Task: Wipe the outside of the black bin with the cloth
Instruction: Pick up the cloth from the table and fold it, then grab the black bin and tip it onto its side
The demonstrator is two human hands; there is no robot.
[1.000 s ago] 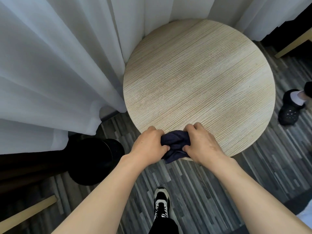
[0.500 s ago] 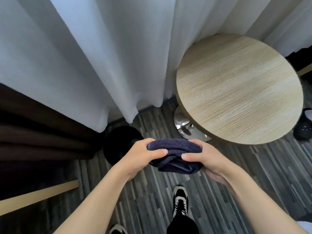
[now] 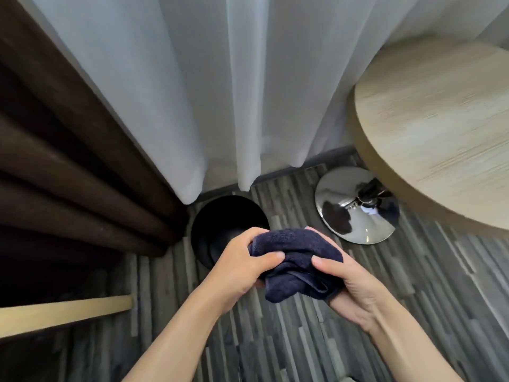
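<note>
You're in what looks like a hotel rm or lounge: sheer white curtain [image 3: 220,92] w/ dark brown drape [image 3: 68,161] beside it, round wood-grain worktop [image 3: 440,128] on a chrome pedestal base [image 3: 355,208], grey striped floor [image 3: 275,340], small black bin [image 3: 220,216] by the wall.

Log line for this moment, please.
phase: approach | hands: left and right both hold cloth | black bin: on floor, untouched | wiping: not begun

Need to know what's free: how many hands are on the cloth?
2. The left hand grips the dark blue cloth's left side, the right hand its right, above the black bin.
</note>
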